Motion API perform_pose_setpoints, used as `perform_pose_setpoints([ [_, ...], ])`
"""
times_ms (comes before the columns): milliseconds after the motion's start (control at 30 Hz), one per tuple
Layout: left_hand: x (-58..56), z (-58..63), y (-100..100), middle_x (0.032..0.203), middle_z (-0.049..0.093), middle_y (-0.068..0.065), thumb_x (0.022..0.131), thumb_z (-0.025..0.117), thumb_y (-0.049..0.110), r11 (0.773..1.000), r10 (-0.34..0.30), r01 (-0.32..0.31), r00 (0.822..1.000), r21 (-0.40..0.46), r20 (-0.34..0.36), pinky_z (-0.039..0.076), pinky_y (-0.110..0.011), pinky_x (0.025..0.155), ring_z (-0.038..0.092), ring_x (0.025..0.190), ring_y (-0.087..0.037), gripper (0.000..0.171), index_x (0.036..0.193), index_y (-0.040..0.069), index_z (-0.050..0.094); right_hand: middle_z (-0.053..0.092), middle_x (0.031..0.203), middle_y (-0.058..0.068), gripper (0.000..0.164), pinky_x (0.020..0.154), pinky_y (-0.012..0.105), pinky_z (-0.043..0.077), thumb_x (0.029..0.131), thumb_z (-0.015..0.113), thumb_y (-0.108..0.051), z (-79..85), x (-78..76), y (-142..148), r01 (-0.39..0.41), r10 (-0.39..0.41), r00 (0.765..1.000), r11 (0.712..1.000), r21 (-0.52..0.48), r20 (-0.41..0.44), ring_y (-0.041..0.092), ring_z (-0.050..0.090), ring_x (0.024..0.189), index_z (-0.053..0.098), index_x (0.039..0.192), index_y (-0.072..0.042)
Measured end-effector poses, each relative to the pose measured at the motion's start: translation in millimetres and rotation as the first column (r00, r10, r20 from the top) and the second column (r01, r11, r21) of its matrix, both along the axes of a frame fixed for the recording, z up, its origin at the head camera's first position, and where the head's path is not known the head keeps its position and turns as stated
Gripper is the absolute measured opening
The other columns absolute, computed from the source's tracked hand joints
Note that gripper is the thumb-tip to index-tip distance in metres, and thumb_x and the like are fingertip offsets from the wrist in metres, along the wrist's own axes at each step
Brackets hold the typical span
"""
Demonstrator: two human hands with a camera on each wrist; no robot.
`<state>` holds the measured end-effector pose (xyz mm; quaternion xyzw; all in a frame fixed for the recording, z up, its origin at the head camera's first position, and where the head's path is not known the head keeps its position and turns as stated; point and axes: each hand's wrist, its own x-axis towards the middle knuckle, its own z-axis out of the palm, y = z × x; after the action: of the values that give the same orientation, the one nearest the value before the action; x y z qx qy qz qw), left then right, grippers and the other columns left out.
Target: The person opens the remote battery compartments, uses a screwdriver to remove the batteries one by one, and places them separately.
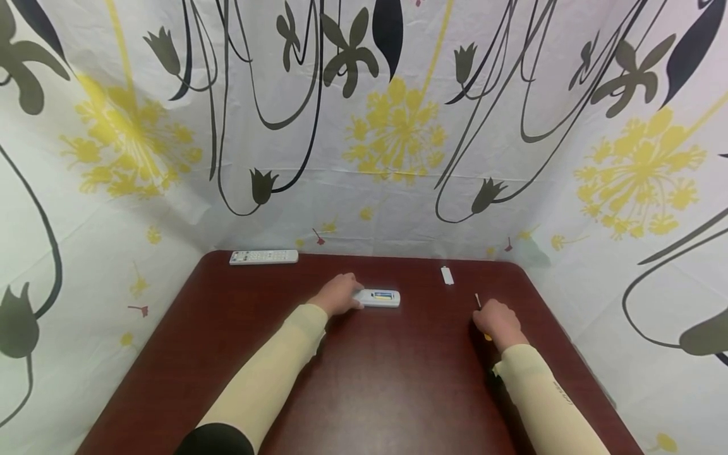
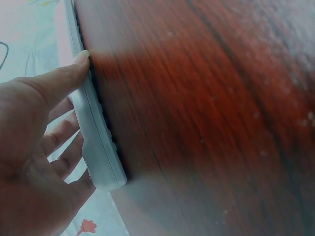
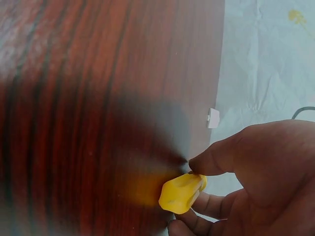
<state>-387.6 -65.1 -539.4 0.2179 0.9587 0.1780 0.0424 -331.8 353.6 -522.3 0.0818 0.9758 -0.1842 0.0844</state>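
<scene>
A white remote control lies with its back up and its battery compartment uncovered; batteries show inside. My left hand grips its left end, thumb on the near side and fingers on the far side. In the left wrist view the remote's button face is turned toward the table. My right hand holds a screwdriver with a yellow handle between thumb and fingers. Its thin shaft points away from me, toward the back of the table. Part of the handle is hidden by the hand.
A small white battery cover lies at the back right of the dark red table. Another white remote, buttons up, lies along the back left edge. Patterned cloth hangs around the table's back and sides.
</scene>
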Motion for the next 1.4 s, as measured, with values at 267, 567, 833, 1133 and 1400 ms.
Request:
perform_pose_setpoints([
  [267, 1.4, 0.0, 0.3, 0.128, 0.067, -0.007, 0.098, 0.088, 0.031, 1.000, 0.003, -0.003, 1.000, -0.001, 0.003, 0.051, -0.042, 0.110, 0.061, 0.117, -0.024, 0.047, 0.140, 0.011, 0.077, 0.063, 0.080, 0.016, 0.032, 0.073, 0.050, 0.052, 0.106, 0.056, -0.023, 2.5, 0.3, -3.4, -0.027, 0.027, 1.000, 1.000, 0.001, -0.005, 0.034, 0.061, 0.072, 0.063, 0.081, -0.004],
  [567, 3.2, 0.8, 1.4, 0.127, 0.068, -0.008, 0.099, 0.088, 0.030, 1.000, 0.002, -0.002, 1.000, 0.007, -0.001, 0.050, -0.042, 0.110, 0.060, 0.116, -0.025, 0.047, 0.140, 0.011, 0.077, 0.063, 0.080, 0.016, 0.033, 0.073, 0.051, 0.052, 0.106, 0.057, -0.026, 1.1, -1.2, -1.4, -0.033, 0.033, 0.999, 0.999, 0.014, -0.010, 0.034, 0.061, 0.072, 0.064, 0.082, -0.004],
  [833, 2.5, 0.2, 1.3, 0.128, 0.067, -0.007, 0.099, 0.088, 0.031, 1.000, 0.005, -0.005, 1.000, 0.005, 0.002, 0.051, -0.043, 0.110, 0.060, 0.116, -0.024, 0.047, 0.140, 0.012, 0.077, 0.063, 0.082, 0.017, 0.031, 0.074, 0.051, 0.053, 0.106, 0.056, -0.027, -0.1, -2.4, -0.2, -0.016, 0.016, 1.000, 1.000, 0.001, -0.016, 0.034, 0.062, 0.072, 0.062, 0.087, -0.003],
  [1133, 0.1, -2.0, 1.2, 0.125, 0.067, -0.006, 0.098, 0.088, 0.032, 1.000, 0.015, -0.015, 1.000, 0.006, 0.001, 0.052, -0.042, 0.108, 0.060, 0.113, -0.023, 0.047, 0.139, 0.013, 0.078, 0.060, 0.090, 0.022, 0.036, 0.058, 0.043, 0.061, 0.106, 0.050, -0.023, -1.9, 1.8, -4.9, 0.042, -0.046, 0.999, 0.984, -0.173, -0.020, 0.031, 0.066, 0.065, 0.051, 0.123, 0.008],
  [1400, 0.5, -0.7, 1.1, 0.124, 0.067, -0.006, 0.099, 0.088, 0.031, 1.000, 0.012, -0.012, 1.000, 0.007, -0.004, 0.052, -0.042, 0.107, 0.059, 0.112, -0.023, 0.046, 0.140, 0.013, 0.078, 0.060, 0.095, 0.024, 0.040, 0.058, 0.043, 0.060, 0.106, 0.051, -0.021, -5.6, -2.2, -7.9, 0.040, -0.043, 0.999, 0.983, -0.180, -0.016, 0.033, 0.065, 0.069, 0.046, 0.132, 0.009],
])
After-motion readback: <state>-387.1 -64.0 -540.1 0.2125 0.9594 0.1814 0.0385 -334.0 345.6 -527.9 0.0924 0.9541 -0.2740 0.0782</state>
